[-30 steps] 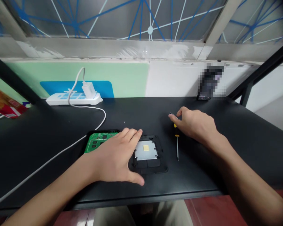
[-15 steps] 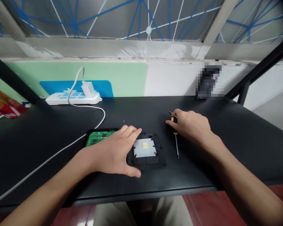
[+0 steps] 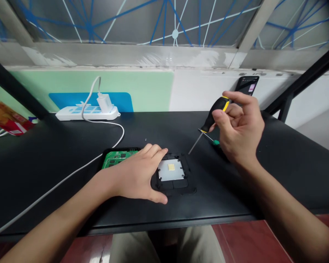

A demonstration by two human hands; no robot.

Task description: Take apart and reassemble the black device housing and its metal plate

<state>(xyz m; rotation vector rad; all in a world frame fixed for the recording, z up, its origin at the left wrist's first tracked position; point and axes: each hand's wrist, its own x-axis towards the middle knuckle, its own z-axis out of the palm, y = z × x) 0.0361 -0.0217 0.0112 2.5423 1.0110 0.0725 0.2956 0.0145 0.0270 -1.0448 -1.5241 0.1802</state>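
My left hand (image 3: 138, 175) spans the left part of a black plastic cover (image 3: 190, 182), fingers at its far edge and thumb at its near edge. A silver metal plate (image 3: 167, 175) with a small pale yellow pad (image 3: 171, 167) sits in the cover. Left of it, partly hidden beneath my left hand and wrist, lies a green circuit board (image 3: 112, 159) in a black casing (image 3: 107, 150). Right of the cover, my right hand (image 3: 239, 126) grips a black and yellow screwdriver (image 3: 212, 115) above the table, its shaft slanting down leftward toward the cover's far right corner.
A second screwdriver with a green handle (image 3: 216, 143) lies behind my right hand, partly covered. A phone (image 3: 245, 84) leans against the wall. A white power strip (image 3: 87, 114) with a charger (image 3: 104, 103) and cable (image 3: 116, 126) stands back left, near a red and orange packet (image 3: 9, 118).
My right hand has picked the black and yellow screwdriver up off the table, raised it and tilted its shaft leftward. The green-handled screwdriver now shows. My left hand stays on the cover.
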